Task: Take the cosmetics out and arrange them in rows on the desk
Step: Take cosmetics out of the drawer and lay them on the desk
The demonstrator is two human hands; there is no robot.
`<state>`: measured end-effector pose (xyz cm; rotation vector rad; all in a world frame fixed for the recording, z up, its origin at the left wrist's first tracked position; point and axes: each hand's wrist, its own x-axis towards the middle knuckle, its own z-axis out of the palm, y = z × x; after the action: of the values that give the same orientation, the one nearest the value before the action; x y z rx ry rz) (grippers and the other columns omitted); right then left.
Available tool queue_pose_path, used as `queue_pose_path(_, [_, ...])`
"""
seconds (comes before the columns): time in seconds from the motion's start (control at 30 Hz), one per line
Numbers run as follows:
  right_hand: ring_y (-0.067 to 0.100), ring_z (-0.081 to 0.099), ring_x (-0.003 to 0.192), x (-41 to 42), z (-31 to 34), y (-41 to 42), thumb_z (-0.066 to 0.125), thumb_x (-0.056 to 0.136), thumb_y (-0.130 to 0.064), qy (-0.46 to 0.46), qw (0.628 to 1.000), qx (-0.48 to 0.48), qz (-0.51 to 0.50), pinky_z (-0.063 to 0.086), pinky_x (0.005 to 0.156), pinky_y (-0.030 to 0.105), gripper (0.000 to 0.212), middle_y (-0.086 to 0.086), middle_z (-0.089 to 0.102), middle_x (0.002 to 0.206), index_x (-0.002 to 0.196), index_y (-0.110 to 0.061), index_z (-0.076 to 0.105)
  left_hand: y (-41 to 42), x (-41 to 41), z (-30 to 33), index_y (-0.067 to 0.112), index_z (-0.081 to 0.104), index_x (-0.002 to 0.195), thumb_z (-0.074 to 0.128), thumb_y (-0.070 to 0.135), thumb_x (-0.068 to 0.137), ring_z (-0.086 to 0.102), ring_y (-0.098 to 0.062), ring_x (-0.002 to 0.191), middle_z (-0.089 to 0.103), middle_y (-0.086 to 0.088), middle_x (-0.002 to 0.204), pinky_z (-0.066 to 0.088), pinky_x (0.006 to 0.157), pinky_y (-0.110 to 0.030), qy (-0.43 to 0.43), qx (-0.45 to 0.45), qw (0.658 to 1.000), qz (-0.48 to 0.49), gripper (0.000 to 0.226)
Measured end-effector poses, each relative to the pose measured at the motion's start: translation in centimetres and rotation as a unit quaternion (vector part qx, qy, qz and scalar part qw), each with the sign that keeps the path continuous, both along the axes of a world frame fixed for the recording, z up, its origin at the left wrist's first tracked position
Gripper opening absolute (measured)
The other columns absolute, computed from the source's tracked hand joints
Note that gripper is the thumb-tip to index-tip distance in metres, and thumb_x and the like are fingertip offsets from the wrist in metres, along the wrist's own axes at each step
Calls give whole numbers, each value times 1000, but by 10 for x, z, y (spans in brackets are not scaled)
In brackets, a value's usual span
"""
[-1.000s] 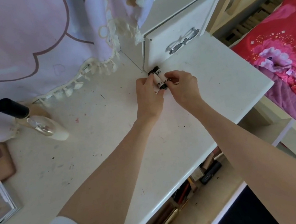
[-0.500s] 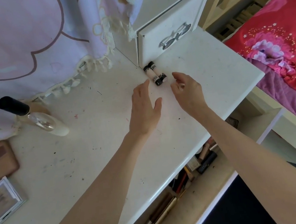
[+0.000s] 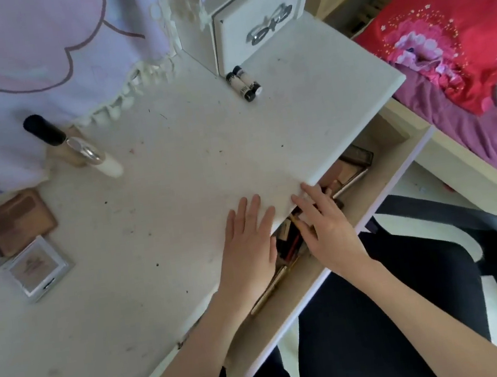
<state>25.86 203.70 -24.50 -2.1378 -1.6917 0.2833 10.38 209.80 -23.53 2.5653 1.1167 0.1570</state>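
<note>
**deskmess:** So, where were things at that point? I could only make out two little tubes [image 3: 244,84] lying side by side at about 12 o'clock on the desk [image 3: 177,182], right in front of the small white drawer box [image 3: 254,29].

**tidy_tess:** Yep, those two were touching each other, parked just below the box. Everything else on top sat way over at 9 o'clock: a bottle with a black cap [image 3: 72,145], a brown compact [image 3: 19,220] and a silver-framed one [image 3: 40,268] just below it.

**deskmess:** And the hands?

**tidy_tess:** Left hand [image 3: 250,245] was flat and spread, fingers straight, over the desk's front edge, holding nothing. Right hand [image 3: 324,225] was at 4 o'clock of the desk, over the open drawer [image 3: 325,276] under the top, fingers loosely extended toward the clutter. I couldn't see it gripping anything.

**deskmess:** So it was picking the next item?

**tidy_tess:** That's my read. The remaining cosmetics [image 3: 292,242] were jumbled in there, pencils and palettes overlapping. My advice would've been: pinch one piece only, lift it clear of the desk lip, then lay it beside the tubes, parallel and same way round, so the row grows sideways. Steadying with the left hand would help.
</note>
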Motion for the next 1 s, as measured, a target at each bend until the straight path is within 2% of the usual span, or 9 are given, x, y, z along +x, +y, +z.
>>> queue_pose_path(0.1, [32,63,86,-2,1,-17,59,88,-10,-41,997,-64,-5,54,75,43,13,13,66,93,94,-3,68,-39,-16,-3,9,46,126,40,10,89,47,-31,126,51,-15,132,38,106,-45,-63,-4,997,-43,38])
queue_pose_path(0.2, [29,56,104,2,1,-15,43,96,-25,-120,952,-282,17,36,94,37,27,8,65,105,103,-10,64,-70,-33,-14,10,55,119,45,2,84,59,-23,108,60,-7,117,50,88,-31,-83,-85,990,-74,38])
queue_pose_path(0.23, [28,53,110,3,1,-12,41,96,-28,-136,936,-325,14,32,99,36,30,8,63,111,107,-11,63,-78,-38,-17,12,57,118,46,3,85,61,-21,100,60,-3,112,51,80,-28,-64,-131,988,-47,36])
queue_pose_path(0.3, [29,49,115,4,0,-2,42,95,-28,-142,917,-372,-3,31,99,36,30,9,60,117,111,-10,60,-85,-43,-26,16,54,124,42,10,93,58,-18,102,56,0,116,46,81,-25,-20,-210,976,50,34])
queue_pose_path(0.4, [31,53,109,-1,-8,10,45,93,-16,-79,913,-398,-37,40,81,34,24,14,60,115,110,-5,58,-82,-45,-43,14,47,131,35,13,97,51,-19,114,52,-5,125,37,95,-25,9,-297,942,157,36])
queue_pose_path(0.5, [34,58,102,-10,-24,19,47,94,-14,30,910,-401,-98,43,68,33,22,19,60,113,109,0,56,-80,-41,-59,13,43,133,34,12,96,45,-26,118,48,-10,126,35,100,-33,37,-355,920,164,38])
queue_pose_path(0.67, [36,54,115,-27,-45,29,53,94,-19,103,894,-373,-224,49,84,40,39,19,52,128,126,1,42,-67,-39,-79,10,38,136,36,15,96,39,-32,126,41,-15,135,30,108,-41,73,-398,897,175,40])
queue_pose_path(0.77, [37,50,119,-32,-53,33,47,96,-24,117,890,-370,-238,45,89,41,45,21,49,132,131,0,34,-57,-39,-82,11,41,131,40,19,96,43,-30,121,44,-14,131,33,104,-37,118,-402,898,135,36])
queue_pose_path(1.0, [33,57,110,-44,-61,36,36,96,-29,144,874,-393,-248,48,87,37,37,16,59,120,117,-5,55,-55,-30,-81,7,47,121,40,25,97,49,-31,107,40,-15,127,39,92,-33,176,-425,881,109,31])
